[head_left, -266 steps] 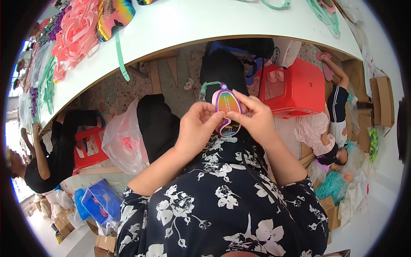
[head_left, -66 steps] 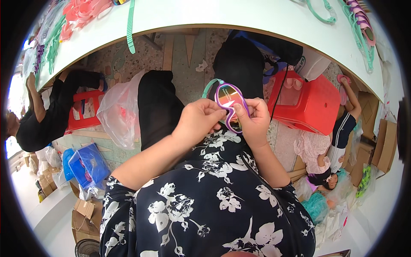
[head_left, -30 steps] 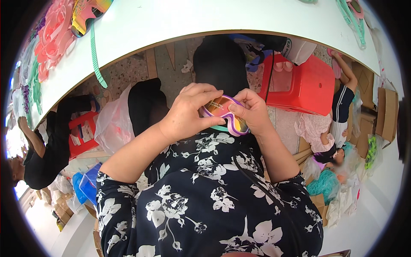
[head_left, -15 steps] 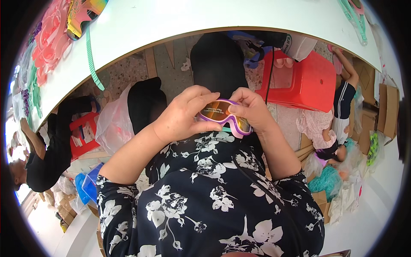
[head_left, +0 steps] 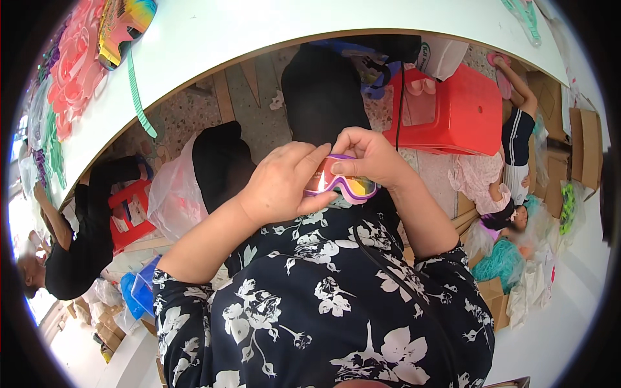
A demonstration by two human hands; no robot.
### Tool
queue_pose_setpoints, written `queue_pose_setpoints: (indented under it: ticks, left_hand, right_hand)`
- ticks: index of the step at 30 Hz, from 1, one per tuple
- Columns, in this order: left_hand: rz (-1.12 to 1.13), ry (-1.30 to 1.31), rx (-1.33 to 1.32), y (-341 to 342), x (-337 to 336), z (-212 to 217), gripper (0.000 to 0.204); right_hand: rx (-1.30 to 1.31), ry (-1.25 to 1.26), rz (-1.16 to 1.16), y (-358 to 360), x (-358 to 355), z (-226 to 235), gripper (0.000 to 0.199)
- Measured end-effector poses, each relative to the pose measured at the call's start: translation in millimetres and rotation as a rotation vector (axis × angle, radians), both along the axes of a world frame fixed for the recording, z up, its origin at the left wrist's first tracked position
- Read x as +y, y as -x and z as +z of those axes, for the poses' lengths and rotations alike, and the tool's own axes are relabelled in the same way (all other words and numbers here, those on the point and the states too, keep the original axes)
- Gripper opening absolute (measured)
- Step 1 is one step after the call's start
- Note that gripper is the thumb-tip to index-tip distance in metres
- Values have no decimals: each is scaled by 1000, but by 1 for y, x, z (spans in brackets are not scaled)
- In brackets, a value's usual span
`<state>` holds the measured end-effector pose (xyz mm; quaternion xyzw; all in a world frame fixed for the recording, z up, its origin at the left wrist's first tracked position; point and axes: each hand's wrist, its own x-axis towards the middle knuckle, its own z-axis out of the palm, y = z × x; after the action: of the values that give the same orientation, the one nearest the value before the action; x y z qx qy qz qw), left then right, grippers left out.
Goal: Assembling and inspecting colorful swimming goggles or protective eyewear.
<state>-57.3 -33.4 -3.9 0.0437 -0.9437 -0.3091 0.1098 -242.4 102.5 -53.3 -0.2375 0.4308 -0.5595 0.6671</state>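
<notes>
Swim goggles [head_left: 359,186] with a purple frame and shiny orange lenses are held above my lap. At their left end my left hand [head_left: 283,178] is closed, its fingers along the top and its thumb under the rim. My right hand [head_left: 372,158] grips the top of the frame near the middle, and its thumb presses on the left lens close to the nose bridge. Part of that lens is covered by my fingers. A pale green piece shows just below the goggles.
The white table [head_left: 272,19] curves ahead, bearing coral-pink goggle parts [head_left: 81,64], a colourful printed card [head_left: 123,29] and a green strap [head_left: 137,90]. A red stool [head_left: 475,110] stands to the right. People sit at the left and right, among cardboard boxes [head_left: 585,155] and bags.
My right thumb has moved left across the lens toward my left hand. The goggles have tilted a little, and the print on the left lens no longer shows. The whole view has shifted slightly.
</notes>
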Motion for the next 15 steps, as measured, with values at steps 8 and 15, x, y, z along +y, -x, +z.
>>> queue_pose_setpoints:
  ticks: [8,15]
  left_hand:
    - [252,-140,80,-23,13,-14,47]
    - [258,-154,103,-38,22,-13,48]
  right_hand:
    - [1095,412,-266,-3,28,39,33]
    - [1320,642,-296,-39,40,38,34]
